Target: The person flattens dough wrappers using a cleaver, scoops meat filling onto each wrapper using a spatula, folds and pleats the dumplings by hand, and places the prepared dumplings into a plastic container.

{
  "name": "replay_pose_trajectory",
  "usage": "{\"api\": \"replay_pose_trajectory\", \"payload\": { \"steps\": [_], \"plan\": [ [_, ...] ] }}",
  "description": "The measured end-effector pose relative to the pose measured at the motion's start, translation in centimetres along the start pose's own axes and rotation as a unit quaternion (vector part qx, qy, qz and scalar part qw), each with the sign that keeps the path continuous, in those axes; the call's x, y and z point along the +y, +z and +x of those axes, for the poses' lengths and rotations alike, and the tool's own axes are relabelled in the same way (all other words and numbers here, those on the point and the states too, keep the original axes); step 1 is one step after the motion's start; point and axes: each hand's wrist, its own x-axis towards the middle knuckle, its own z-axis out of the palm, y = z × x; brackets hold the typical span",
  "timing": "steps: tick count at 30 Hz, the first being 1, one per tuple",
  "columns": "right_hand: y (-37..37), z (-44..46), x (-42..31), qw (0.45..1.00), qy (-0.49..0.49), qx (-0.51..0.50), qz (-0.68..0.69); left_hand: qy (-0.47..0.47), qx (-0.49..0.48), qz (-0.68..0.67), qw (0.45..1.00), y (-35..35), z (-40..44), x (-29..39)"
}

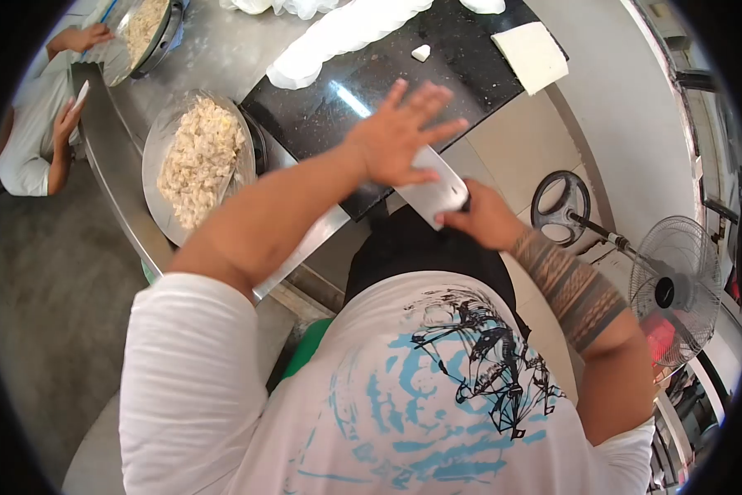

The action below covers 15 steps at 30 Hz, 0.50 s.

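My right hand (488, 216) is wrapped around the dark handle of a cleaver (433, 186), whose broad metal blade points up and left past the near edge of a black worktop (305, 111). My left hand (402, 136) has its fingers spread, with its palm over or against the blade's upper end; I cannot tell whether they touch. Beyond it lies a long white roll of dough (346, 41), and a small cut piece of dough (420, 53) sits apart from the roll. To the left stands a bowl (155, 169) lined with clear plastic, heaped with a pale chunky filling (204, 157).
A white square sheet or block (532, 56) lies at the worktop's right corner. A second container of filling (146, 29) is at the far left, near another person's hands (72, 111). A standing fan (674, 289) and a black handwheel (560, 206) are on my right.
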Motion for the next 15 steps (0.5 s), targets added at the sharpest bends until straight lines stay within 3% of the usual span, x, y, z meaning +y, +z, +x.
{"api": "replay_pose_trajectory", "payload": {
  "steps": [2,10,11,14,15],
  "plan": [
    [-1.7,-0.8,-2.2,0.997,0.072,-0.003,0.01,-0.002,0.023,0.022,0.999,0.2,2.5,-0.3],
    [-7.4,5.9,-3.4,0.991,0.0,0.033,-0.132,-0.019,0.143,0.09,0.985,-1.5,5.8,-5.9],
    [-7.4,5.9,-4.0,0.99,-0.006,0.04,-0.137,-0.004,0.131,0.072,0.989,-1.5,5.4,-6.0],
    [-2.2,1.9,-1.6,0.998,-0.018,0.014,0.05,0.042,0.088,0.013,0.995,-2.0,2.8,-3.2],
    [-0.2,-0.1,-0.9,1.0,0.006,0.021,0.019,0.027,0.05,0.001,0.998,0.1,1.3,-2.0]
  ]
}}
